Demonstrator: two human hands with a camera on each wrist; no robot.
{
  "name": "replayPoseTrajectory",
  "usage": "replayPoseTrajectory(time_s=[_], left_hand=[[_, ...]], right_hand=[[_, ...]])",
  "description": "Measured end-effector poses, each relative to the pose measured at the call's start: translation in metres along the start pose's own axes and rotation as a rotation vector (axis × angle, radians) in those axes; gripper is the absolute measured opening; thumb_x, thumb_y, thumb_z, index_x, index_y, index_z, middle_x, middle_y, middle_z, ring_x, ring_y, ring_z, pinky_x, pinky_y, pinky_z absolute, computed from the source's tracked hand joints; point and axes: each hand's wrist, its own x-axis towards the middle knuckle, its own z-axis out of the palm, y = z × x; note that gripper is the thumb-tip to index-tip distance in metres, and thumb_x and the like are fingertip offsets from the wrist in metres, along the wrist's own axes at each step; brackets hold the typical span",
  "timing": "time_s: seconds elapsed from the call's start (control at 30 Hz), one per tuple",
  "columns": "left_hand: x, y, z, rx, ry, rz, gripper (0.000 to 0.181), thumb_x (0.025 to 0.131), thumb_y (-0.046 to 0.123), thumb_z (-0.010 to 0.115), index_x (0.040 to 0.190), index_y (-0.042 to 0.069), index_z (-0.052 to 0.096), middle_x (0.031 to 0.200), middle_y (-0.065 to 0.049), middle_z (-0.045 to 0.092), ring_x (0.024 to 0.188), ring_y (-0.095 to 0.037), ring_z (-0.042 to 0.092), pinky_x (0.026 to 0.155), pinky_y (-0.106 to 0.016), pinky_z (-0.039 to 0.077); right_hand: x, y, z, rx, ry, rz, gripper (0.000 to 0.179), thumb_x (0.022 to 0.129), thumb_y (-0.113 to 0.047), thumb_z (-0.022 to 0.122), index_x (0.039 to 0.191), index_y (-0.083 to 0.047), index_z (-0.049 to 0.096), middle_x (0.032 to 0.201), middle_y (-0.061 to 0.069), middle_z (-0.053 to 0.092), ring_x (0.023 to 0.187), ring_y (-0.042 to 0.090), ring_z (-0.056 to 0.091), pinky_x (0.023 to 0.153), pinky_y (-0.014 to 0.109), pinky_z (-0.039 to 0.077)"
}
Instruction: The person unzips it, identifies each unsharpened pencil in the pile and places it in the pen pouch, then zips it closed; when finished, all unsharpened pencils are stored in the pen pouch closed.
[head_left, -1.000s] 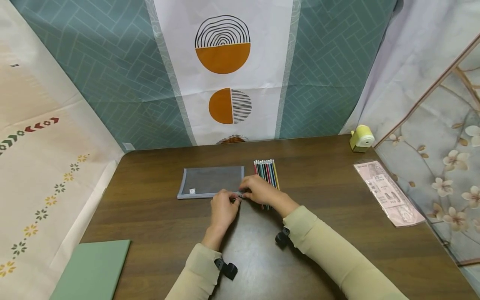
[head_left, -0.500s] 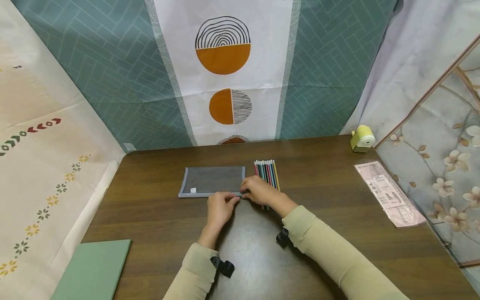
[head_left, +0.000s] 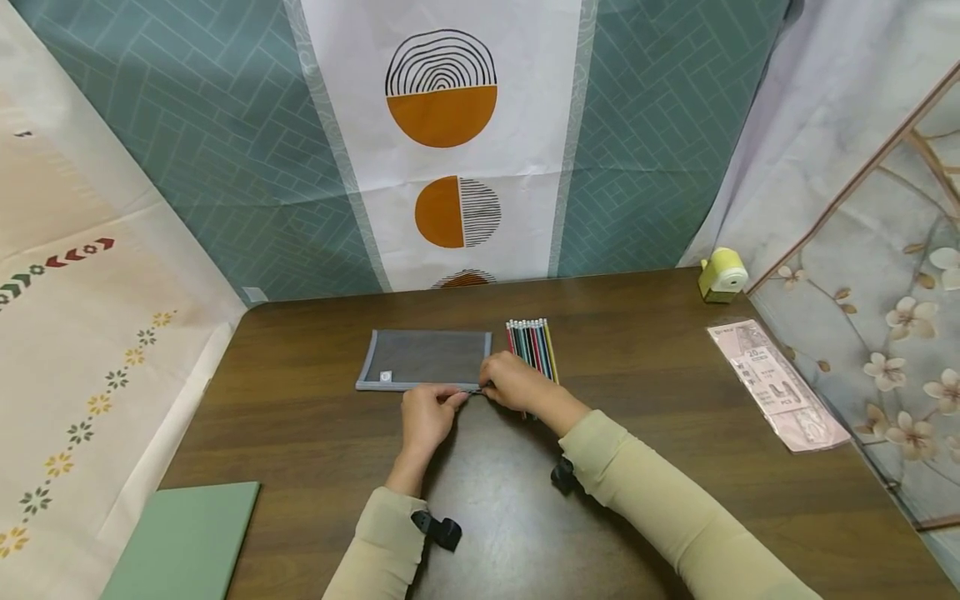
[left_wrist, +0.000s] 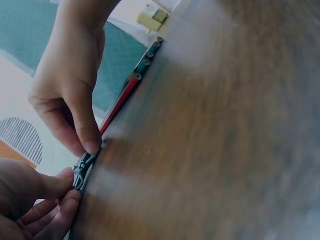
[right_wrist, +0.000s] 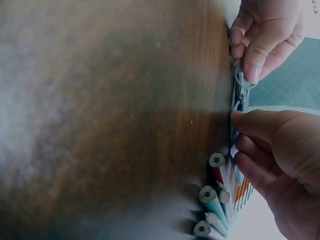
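Observation:
A grey zip pouch [head_left: 431,358] with a lighter border lies flat on the table, its zip along the near edge. My left hand [head_left: 427,417] pinches the ring-shaped zipper pull [right_wrist: 245,80] near the pouch's right end. Close beside it, my right hand [head_left: 521,385] grips the pouch's near right corner and covers it. The zip slider [left_wrist: 86,161] shows between both hands in the left wrist view. A row of pencils [head_left: 534,343] lies just right of the pouch, partly under my right hand and wrist.
A yellow-green pencil sharpener [head_left: 723,275] stands at the far right corner. Nearer along the right side lies a pink printed packet [head_left: 776,385]. A green board [head_left: 183,537] rests at the near left. Patterned cloth [head_left: 637,133] hangs behind the table.
My left hand has moved left along the pouch's near edge, holding the zipper pull. My right hand stays at the corner. The pouch's near edge has shifted slightly away.

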Motion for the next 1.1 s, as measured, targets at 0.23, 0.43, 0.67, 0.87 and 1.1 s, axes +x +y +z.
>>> replayPoseTrajectory(time_s=[0.23, 0.43, 0.67, 0.87, 1.1], left_hand=[[0.003, -0.009, -0.013, 0.009, 0.031, -0.026, 0.009, 0.077, 0.014, 0.088, 0.078, 0.007, 0.082, 0.074, -0.007, 0.075, 0.072, -0.028, 0.073, 0.067, -0.045, 0.058], [0.008, -0.015, -0.016, -0.006, 0.030, -0.055, 0.011, 0.078, 0.016, 0.088, 0.081, 0.007, 0.083, 0.078, -0.008, 0.076, 0.076, -0.028, 0.074, 0.071, -0.046, 0.058], [0.003, -0.017, -0.018, 0.002, 0.010, -0.056, 0.009, 0.079, 0.014, 0.087, 0.081, 0.007, 0.083, 0.078, -0.007, 0.076, 0.077, -0.029, 0.073, 0.072, -0.046, 0.057], [-0.001, -0.030, -0.034, 0.031, 0.055, -0.096, 0.008, 0.081, 0.012, 0.085, 0.084, 0.005, 0.082, 0.071, -0.006, 0.075, 0.072, -0.029, 0.072, 0.072, -0.048, 0.056], [-0.001, -0.052, -0.061, 0.096, 0.105, -0.169, 0.010, 0.082, 0.014, 0.085, 0.087, 0.006, 0.083, 0.066, -0.004, 0.072, 0.074, -0.032, 0.071, 0.075, -0.051, 0.054]], right_hand=[[0.004, 0.001, -0.002, -0.011, 0.000, -0.006, 0.005, 0.088, 0.000, 0.074, 0.086, -0.003, 0.078, 0.093, 0.008, 0.074, 0.089, 0.022, 0.071, 0.081, 0.032, 0.058], [0.009, 0.000, -0.004, -0.004, 0.006, 0.053, 0.004, 0.089, -0.006, 0.076, 0.085, -0.005, 0.078, 0.092, 0.007, 0.073, 0.086, 0.021, 0.070, 0.077, 0.031, 0.058], [0.008, -0.005, 0.001, -0.073, -0.006, 0.090, 0.009, 0.091, -0.014, 0.078, 0.083, -0.010, 0.078, 0.087, 0.003, 0.072, 0.084, 0.019, 0.069, 0.076, 0.032, 0.057], [0.006, -0.008, 0.003, -0.095, 0.017, 0.062, 0.008, 0.090, -0.011, 0.077, 0.082, -0.009, 0.078, 0.086, 0.004, 0.072, 0.084, 0.020, 0.069, 0.076, 0.033, 0.058], [0.003, -0.005, 0.004, -0.108, 0.022, 0.058, 0.010, 0.089, -0.010, 0.078, 0.080, -0.009, 0.077, 0.082, 0.004, 0.071, 0.080, 0.019, 0.069, 0.075, 0.032, 0.058]])
